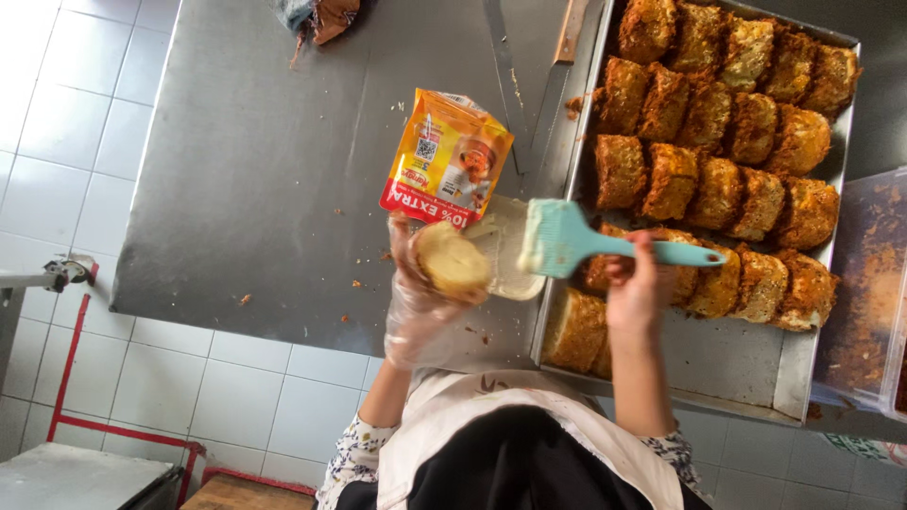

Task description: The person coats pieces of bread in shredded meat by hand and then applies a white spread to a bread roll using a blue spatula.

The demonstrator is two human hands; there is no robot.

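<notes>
Head view: left hand (422,283), gloved, is cupping a bun (452,262) face-up for spreading; right hand (639,283) is gripping a brush (567,238), hovering beside the tray (792,373) at the tabletop (265,170) edge.

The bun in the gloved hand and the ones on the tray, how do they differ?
The held bun is pale and bare; the tray buns are brown and crumb-coated. It sits alone in the left hand; they lie packed in rows on the metal tray. Similar size.

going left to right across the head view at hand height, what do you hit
white tiled floor → steel table → gloved left hand holding a bun → pale blue brush → right hand → tray of crumbed pieces → plastic tub
</notes>
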